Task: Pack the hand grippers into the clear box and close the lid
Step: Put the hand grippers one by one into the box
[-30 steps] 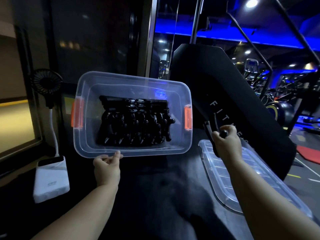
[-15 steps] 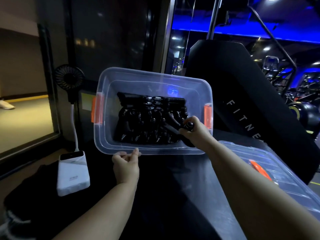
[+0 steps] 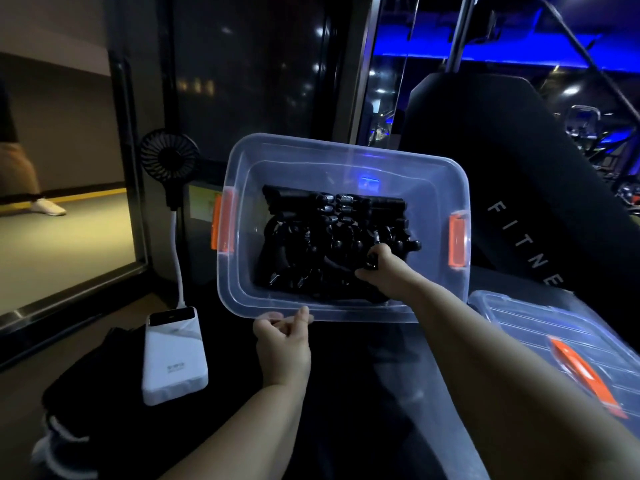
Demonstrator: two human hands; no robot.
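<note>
Left hand [image 3: 282, 344] pinches the near rim of the clear box [image 3: 346, 147] on the table [image 3: 346, 410]. Right hand [image 3: 384, 271] reaches inside, curled round a hand gripper [image 3: 370, 264] on the black pile of hand grippers [image 3: 329, 230]. Stiff and springy, they likely snag, so take one by a handle. The lid [image 3: 540, 327] lies apart, right.

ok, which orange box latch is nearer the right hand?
The right-end latch of the clear box. The right hand grips a hand gripper just inside that end; the left-end latch sits across the box, on the fan side.
</note>
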